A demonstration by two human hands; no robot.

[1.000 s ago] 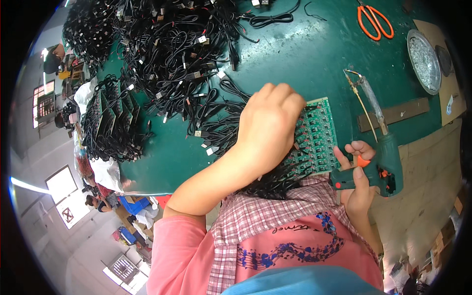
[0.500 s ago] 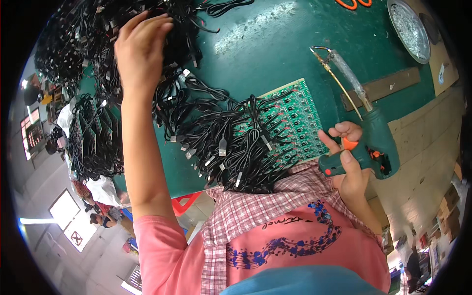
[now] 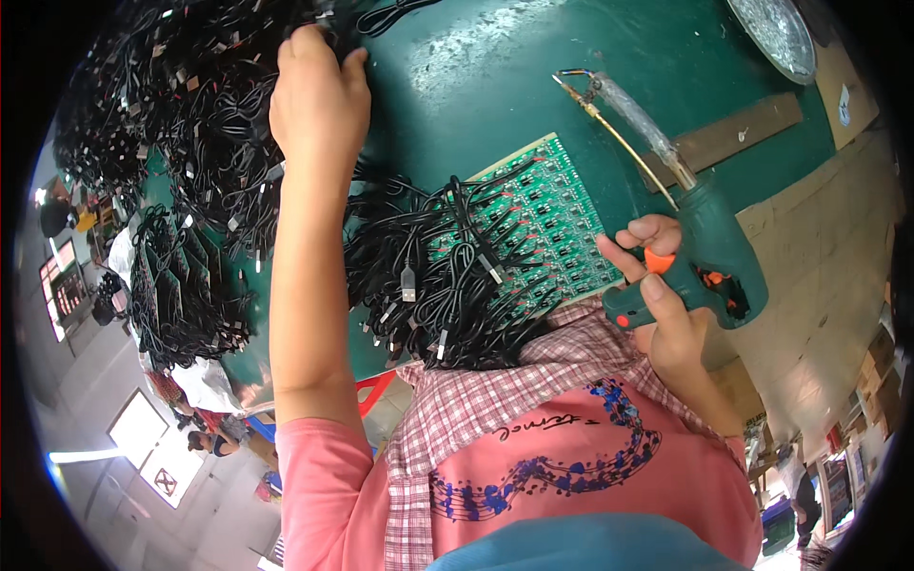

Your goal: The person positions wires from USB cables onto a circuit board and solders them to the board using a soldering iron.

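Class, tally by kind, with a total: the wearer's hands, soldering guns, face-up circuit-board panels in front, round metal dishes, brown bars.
Hands: 2 (left hand, right hand)
Soldering gun: 1
Circuit-board panel: 1
Round metal dish: 1
Brown bar: 1
Total: 6

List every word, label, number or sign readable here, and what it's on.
Shirt: dark script lettering beside a blue print; I won't copy out the word.
Board: fine white marks, too small to read.
Soldering gun: no lettering made out.
Cables: any marks too small to read.
Pale scrap, right: any marks too small to read.
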